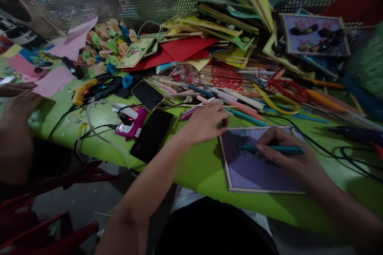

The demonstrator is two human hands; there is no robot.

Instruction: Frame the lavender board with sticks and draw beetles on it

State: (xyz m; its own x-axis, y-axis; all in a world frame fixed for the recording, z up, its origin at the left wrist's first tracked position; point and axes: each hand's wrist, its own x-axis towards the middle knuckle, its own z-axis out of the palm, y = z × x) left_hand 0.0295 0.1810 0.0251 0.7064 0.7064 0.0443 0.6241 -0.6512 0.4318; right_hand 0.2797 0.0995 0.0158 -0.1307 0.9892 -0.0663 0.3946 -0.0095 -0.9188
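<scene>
My right hand [278,147] grips a teal marker [287,150] slantwise, its tip on a purple card [254,173] edged with thin wooden sticks. Curly teal lines [243,135] show near the card's top left. At that same corner rests my left hand [206,121], fingers curled and thumb against the frame. Whatever may lie inside those fingers is hidden. Several pens, among them a green-teal marker [245,117] and a pale orange marker [243,107], lie just beyond it. Left of my forearm are a black phone [154,133] and a magenta power adapter [140,119].
Yellow-handled scissors [281,105] and red-handled scissors [290,91] lie behind the card. Framed cards [209,24] are piled at the back. A black cable [317,139] runs along the right. Another person's hand [22,103] rests by pink paper [54,81] at far left.
</scene>
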